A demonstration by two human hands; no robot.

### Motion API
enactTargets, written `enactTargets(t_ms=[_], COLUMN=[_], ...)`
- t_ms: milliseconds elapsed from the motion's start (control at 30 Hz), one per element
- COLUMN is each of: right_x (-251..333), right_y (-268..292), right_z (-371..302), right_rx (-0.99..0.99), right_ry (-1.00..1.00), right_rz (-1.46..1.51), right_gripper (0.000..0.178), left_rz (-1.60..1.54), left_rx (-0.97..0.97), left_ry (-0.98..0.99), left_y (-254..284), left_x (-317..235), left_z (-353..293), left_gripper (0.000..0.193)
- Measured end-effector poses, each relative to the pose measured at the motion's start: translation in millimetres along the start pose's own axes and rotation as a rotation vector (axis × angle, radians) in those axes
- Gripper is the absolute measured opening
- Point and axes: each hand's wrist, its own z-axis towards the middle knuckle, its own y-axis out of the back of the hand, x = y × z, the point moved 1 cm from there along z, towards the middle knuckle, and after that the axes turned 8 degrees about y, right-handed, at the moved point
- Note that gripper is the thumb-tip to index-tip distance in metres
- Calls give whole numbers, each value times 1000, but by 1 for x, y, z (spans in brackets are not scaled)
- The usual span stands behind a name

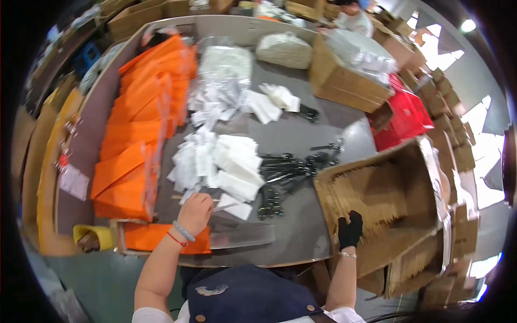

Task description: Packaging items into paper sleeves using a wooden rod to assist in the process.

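My left hand (195,214) is bare and closed above the near edge of the table, beside the loose white paper slips (194,161). A thin pale strip (225,206) shows at its fingers; whether the hand grips it is unclear. Just below lie an orange bag (161,238) and a clear plastic sleeve (242,237). My right hand (350,231), in a black glove, is at the near left side of an open cardboard box (377,183), thumb and forefinger apart, with nothing visible in it. Black-handled tools (288,167) lie in a pile between the hands, next to white packets (237,167).
Overlapping orange bags (132,132) line the table's left side. Plastic-wrapped bundles (226,64) lie at the back. A cardboard carton (344,75) and a red bag (401,118) stand back right. A yellow container (92,237) sits at the near left corner. Another person (353,21) is beyond.
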Motion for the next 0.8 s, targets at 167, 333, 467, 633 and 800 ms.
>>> enactTargets(t_ms=[167, 333, 467, 633, 800], right_x=[-32, -27, -5, -14, -14], right_y=[17, 15, 21, 12, 9], right_z=[-1, -9, -1, -13, -18], right_rx=[317, 239, 305, 300, 134], right_ry=[-130, -78, -130, -72, -153], right_rz=[-412, -395, -363, -410, -341], right_gripper=[23, 18, 15, 13, 15], left_rz=[87, 1, -101, -301, -464], left_rx=[62, 92, 131, 125, 161], left_ry=[-174, -152, 49, 175, 230], left_y=[-32, -41, -43, -26, -14], left_x=[-10, -6, -1, -26, -53], left_z=[22, 19, 8, 2, -28], left_gripper=[13, 12, 14, 15, 15])
